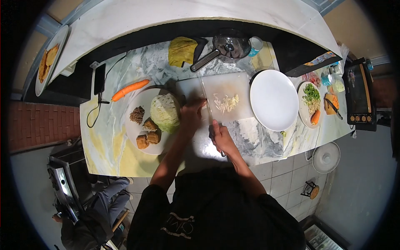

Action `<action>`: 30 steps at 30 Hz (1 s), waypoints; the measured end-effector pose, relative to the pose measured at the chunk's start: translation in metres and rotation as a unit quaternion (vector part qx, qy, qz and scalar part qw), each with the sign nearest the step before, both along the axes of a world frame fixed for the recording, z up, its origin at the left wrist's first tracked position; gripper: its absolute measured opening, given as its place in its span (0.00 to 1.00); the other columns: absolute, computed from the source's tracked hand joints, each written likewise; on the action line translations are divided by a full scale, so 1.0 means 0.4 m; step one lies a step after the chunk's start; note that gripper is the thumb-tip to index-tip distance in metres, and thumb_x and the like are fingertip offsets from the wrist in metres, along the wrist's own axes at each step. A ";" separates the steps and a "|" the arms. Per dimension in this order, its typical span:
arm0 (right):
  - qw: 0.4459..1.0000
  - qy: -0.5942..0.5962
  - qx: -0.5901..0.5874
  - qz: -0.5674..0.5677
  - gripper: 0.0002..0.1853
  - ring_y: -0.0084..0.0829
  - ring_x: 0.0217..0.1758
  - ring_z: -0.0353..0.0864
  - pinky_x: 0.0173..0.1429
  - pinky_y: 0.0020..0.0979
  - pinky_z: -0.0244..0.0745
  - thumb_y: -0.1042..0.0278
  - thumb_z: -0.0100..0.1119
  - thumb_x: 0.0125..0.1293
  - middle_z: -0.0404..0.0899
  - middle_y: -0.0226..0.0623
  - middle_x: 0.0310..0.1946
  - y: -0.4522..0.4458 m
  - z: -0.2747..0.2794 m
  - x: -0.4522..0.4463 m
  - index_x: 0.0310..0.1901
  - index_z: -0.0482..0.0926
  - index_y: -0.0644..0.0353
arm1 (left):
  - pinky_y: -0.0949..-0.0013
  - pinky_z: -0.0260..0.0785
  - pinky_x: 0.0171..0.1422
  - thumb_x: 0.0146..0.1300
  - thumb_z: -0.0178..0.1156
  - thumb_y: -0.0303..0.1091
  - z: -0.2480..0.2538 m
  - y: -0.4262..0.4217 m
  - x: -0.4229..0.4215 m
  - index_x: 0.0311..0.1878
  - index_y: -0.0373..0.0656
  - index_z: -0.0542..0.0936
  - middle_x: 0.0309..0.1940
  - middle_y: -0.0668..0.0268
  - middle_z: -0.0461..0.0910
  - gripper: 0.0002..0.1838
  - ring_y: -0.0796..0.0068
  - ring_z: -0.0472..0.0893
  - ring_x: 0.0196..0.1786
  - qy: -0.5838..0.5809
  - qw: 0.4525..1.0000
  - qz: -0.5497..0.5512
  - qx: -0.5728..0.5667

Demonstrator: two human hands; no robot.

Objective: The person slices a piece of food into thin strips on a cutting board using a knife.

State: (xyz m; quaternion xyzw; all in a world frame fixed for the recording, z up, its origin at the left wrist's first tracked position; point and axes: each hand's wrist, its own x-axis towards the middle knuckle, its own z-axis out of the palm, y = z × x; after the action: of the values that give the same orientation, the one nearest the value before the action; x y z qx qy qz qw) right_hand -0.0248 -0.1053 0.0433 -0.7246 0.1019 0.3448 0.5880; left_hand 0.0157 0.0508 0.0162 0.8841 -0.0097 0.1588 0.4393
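Observation:
My right hand (222, 137) is wrapped round the handle of a kitchen knife (208, 102), whose blade points away from me across a pale cutting board (237, 83). Close to the left side of the blade, my left hand (192, 116) is closed with its fingertips drawn together over the board. Whatever those fingers hold, if anything, is hidden. Thin, pale sliced strips (226, 103) lie on the board to the right of the knife. Left of my left hand, a cabbage (165, 112) rests on a plate (132, 102) with brown fried chunks (149, 135) and a minced brown heap (137, 115).
A white oval plate (274, 100) overlaps the board's right side. Further right are a plate of chopped greens (311, 93) and a toaster oven (360, 96). A carrot (130, 89) and phone (99, 79) lie left; a strainer-like pan (230, 46) stands behind. Another person (93, 216) sits lower left.

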 end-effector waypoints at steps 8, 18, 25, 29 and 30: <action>1.000 -0.022 0.002 0.014 0.36 0.23 0.05 0.59 0.09 0.28 0.56 0.35 0.33 0.74 0.60 0.29 0.08 -0.001 -0.012 -0.002 0.16 0.62 0.58 | 0.53 0.74 0.47 0.59 0.58 0.25 -0.010 -0.001 -0.003 0.46 0.51 0.85 0.39 0.60 0.85 0.14 0.54 0.84 0.40 0.014 1.000 0.014 -0.003; 0.999 -0.030 0.033 -0.007 0.35 0.22 0.05 0.56 0.09 0.28 0.52 0.38 0.34 0.76 0.60 0.29 0.08 0.003 -0.051 -0.012 0.16 0.61 0.57 | 0.55 0.75 0.46 0.58 0.59 0.23 -0.006 -0.005 -0.002 0.46 0.50 0.85 0.36 0.60 0.86 0.15 0.54 0.85 0.37 0.010 0.999 0.026 0.014; 0.999 -0.014 0.032 -0.009 0.33 0.19 0.06 0.54 0.07 0.26 0.49 0.39 0.33 0.76 0.59 0.28 0.09 -0.002 -0.058 -0.014 0.17 0.60 0.55 | 0.57 0.77 0.45 0.53 0.58 0.20 -0.014 -0.004 -0.005 0.47 0.50 0.84 0.38 0.62 0.86 0.19 0.56 0.85 0.38 -0.006 1.000 0.015 0.015; 0.999 -0.005 0.034 -0.013 0.33 0.19 0.06 0.55 0.07 0.25 0.50 0.38 0.33 0.76 0.60 0.28 0.09 -0.002 -0.058 -0.017 0.17 0.60 0.56 | 0.58 0.77 0.45 0.50 0.59 0.19 -0.008 0.001 -0.005 0.47 0.50 0.84 0.39 0.64 0.86 0.20 0.57 0.85 0.38 0.004 0.998 0.012 0.056; 0.999 -0.001 0.041 -0.018 0.33 0.19 0.06 0.55 0.07 0.25 0.50 0.38 0.33 0.76 0.60 0.29 0.09 0.001 -0.058 -0.016 0.18 0.60 0.56 | 0.58 0.77 0.45 0.50 0.59 0.19 -0.007 0.003 -0.004 0.47 0.50 0.84 0.39 0.64 0.86 0.20 0.57 0.85 0.38 0.004 0.998 0.012 0.057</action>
State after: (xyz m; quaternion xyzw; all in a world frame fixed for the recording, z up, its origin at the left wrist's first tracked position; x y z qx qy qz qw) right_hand -0.0314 -0.1048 0.0203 -0.6982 0.1006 0.3376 0.6233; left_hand 0.0143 0.0518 0.0135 0.9085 -0.0059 0.1595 0.3863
